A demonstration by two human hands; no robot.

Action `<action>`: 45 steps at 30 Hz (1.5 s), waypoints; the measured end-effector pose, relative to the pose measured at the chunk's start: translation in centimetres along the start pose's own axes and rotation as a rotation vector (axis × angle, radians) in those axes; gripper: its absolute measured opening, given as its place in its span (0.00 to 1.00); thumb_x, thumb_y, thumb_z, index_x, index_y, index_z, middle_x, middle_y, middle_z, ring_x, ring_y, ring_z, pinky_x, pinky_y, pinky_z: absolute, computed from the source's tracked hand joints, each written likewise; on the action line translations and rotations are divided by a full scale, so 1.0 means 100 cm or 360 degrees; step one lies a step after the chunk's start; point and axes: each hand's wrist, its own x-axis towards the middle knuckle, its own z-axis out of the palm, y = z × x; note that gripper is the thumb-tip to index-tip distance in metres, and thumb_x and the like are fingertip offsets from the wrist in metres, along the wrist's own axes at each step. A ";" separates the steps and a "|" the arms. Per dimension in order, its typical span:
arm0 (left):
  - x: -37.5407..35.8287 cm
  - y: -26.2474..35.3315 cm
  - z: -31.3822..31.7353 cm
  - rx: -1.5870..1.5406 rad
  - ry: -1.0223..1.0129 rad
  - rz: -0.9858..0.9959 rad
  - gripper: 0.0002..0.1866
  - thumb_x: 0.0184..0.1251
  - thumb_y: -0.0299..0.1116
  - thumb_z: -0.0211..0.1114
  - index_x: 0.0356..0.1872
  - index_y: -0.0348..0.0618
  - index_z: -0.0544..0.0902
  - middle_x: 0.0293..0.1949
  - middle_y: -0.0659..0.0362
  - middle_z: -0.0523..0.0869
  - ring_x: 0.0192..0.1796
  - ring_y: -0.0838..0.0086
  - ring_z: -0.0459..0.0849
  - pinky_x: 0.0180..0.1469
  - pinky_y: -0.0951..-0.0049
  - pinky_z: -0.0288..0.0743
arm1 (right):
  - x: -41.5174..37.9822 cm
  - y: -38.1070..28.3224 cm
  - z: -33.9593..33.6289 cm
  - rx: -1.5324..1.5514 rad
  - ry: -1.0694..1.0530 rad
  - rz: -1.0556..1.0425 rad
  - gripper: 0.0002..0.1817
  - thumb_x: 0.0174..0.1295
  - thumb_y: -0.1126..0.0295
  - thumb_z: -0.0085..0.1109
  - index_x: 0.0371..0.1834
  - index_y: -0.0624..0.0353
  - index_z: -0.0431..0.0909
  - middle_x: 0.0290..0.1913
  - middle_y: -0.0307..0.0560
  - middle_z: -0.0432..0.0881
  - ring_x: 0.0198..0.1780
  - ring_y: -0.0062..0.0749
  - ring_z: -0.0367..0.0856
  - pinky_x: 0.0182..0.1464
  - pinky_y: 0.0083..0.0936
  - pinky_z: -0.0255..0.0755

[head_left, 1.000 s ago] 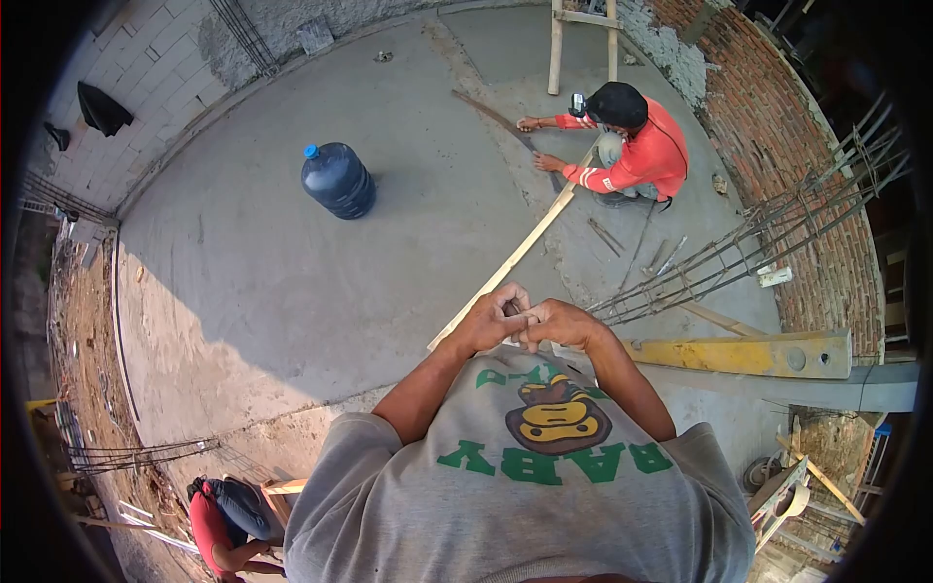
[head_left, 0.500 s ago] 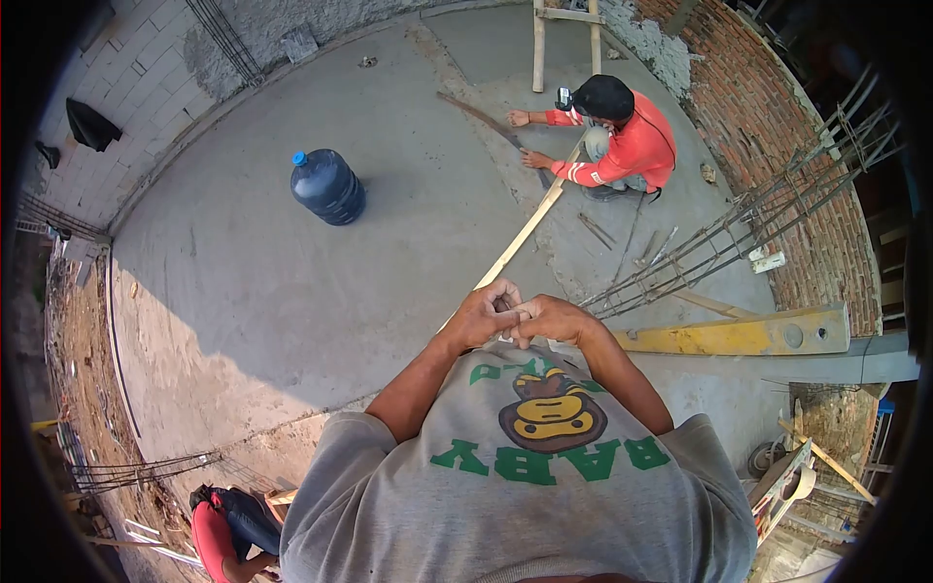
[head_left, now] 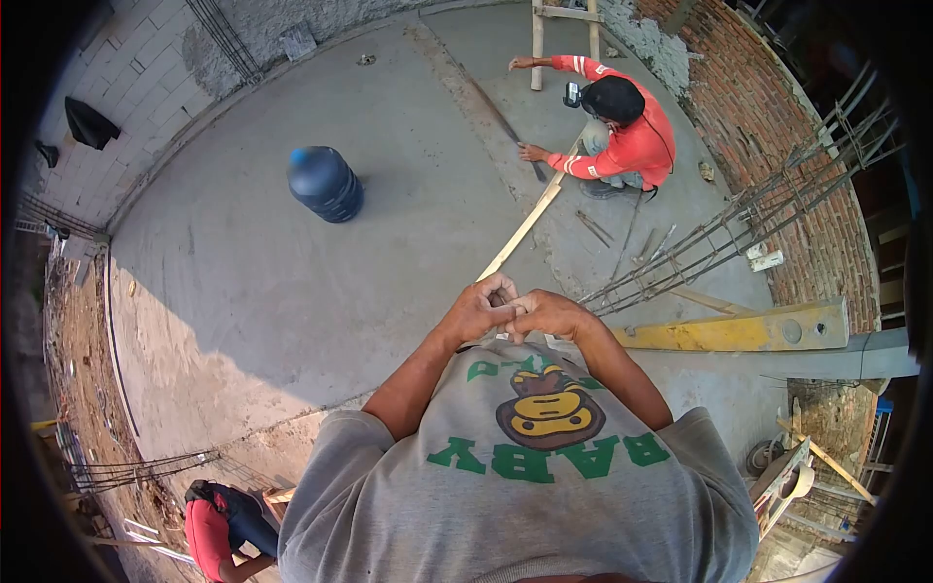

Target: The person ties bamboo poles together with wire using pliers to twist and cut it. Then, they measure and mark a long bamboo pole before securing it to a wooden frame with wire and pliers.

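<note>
My left hand [head_left: 483,309] and my right hand [head_left: 544,316] meet in front of my chest, fingers curled and touching at the tips. Whatever they pinch, if anything, is too small to make out. Just beyond them a pale wooden strip [head_left: 522,233] runs away over the grey concrete floor [head_left: 389,262]. A yellow level [head_left: 729,332] lies to the right of my right forearm. Further off, a co-worker in a red shirt [head_left: 637,146] squats with one hand at a dark bar [head_left: 494,112] on the floor.
A blue water jug [head_left: 327,187] stands on the floor at left. Rebar cages [head_left: 719,228] stretch along the right, before a brick wall [head_left: 777,117]. Another person in red [head_left: 209,539] bends at lower left. A wooden ladder [head_left: 537,44] is at the top.
The squatting co-worker's far hand has lifted off toward the ladder, and the dark bar has swung to a steeper angle. My hands have barely moved.
</note>
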 end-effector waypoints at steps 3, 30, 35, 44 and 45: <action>0.001 -0.004 -0.003 0.0002 -0.0017 -0.0023 0.10 0.57 0.28 0.69 0.32 0.44 0.73 0.23 0.68 0.76 0.26 0.86 0.73 0.27 0.82 0.64 | 0.000 -0.002 0.001 -0.0024 -0.0022 0.0002 0.12 0.54 0.69 0.60 0.37 0.65 0.83 0.32 0.44 0.84 0.37 0.27 0.81 0.48 0.23 0.72; -0.002 -0.004 0.006 -0.0078 0.0043 -0.0081 0.10 0.57 0.30 0.69 0.31 0.43 0.74 0.22 0.67 0.78 0.24 0.86 0.73 0.26 0.82 0.63 | -0.005 -0.001 0.003 0.0032 -0.0003 0.0048 0.13 0.51 0.70 0.60 0.36 0.67 0.83 0.32 0.45 0.85 0.38 0.28 0.82 0.48 0.22 0.72; -0.003 -0.007 0.004 0.0010 0.0061 -0.0117 0.10 0.56 0.29 0.69 0.31 0.42 0.74 0.22 0.66 0.78 0.25 0.85 0.74 0.27 0.81 0.66 | 0.000 0.004 0.002 0.0030 -0.0002 0.0059 0.13 0.51 0.70 0.60 0.37 0.67 0.83 0.32 0.45 0.84 0.37 0.28 0.82 0.48 0.22 0.73; 0.001 -0.024 0.000 -0.0017 0.0051 -0.0061 0.10 0.56 0.28 0.68 0.31 0.44 0.73 0.24 0.66 0.78 0.26 0.86 0.75 0.27 0.81 0.66 | 0.003 0.002 0.003 -0.0004 0.0042 0.0098 0.12 0.52 0.73 0.59 0.38 0.67 0.82 0.32 0.43 0.84 0.36 0.26 0.82 0.46 0.21 0.74; 0.001 -0.024 0.000 -0.0022 0.0052 -0.0057 0.10 0.57 0.26 0.67 0.31 0.44 0.72 0.24 0.67 0.77 0.26 0.87 0.74 0.26 0.83 0.64 | 0.003 0.002 0.003 -0.0002 0.0052 0.0099 0.12 0.51 0.73 0.59 0.38 0.67 0.82 0.32 0.43 0.84 0.36 0.26 0.82 0.45 0.21 0.74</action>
